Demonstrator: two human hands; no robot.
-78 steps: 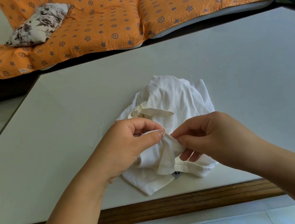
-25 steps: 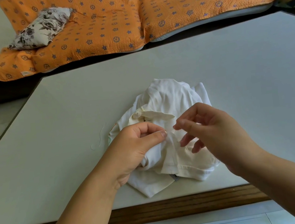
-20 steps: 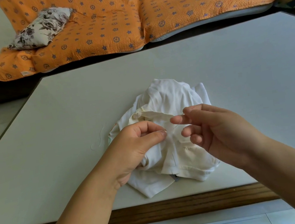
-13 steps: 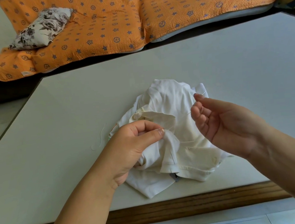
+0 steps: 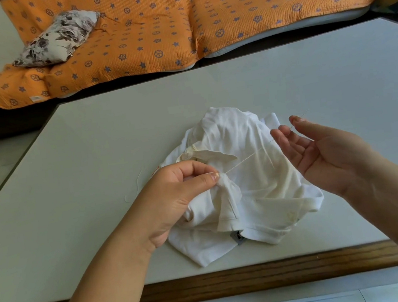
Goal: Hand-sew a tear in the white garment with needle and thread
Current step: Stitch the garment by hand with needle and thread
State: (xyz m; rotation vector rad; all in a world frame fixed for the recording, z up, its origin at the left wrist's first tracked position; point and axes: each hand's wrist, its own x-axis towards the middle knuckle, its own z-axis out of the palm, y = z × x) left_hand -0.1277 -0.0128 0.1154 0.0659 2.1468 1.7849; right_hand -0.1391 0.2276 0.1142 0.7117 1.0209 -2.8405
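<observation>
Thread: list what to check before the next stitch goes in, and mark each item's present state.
1. Needle gripped: ok, the right hand pinches it, its free end pointing away from the garment.
2. Thread taut: ok, it runs in one straight line from the fold to the right hand.
3. Thread free of knots or loops: ok along the visible run.
4. Fabric secured: ok, the left hand pinches a fold of the white garment where the thread comes out.
5. Torn edges aligned: cannot tell, the pinched fold hides them.
</observation>
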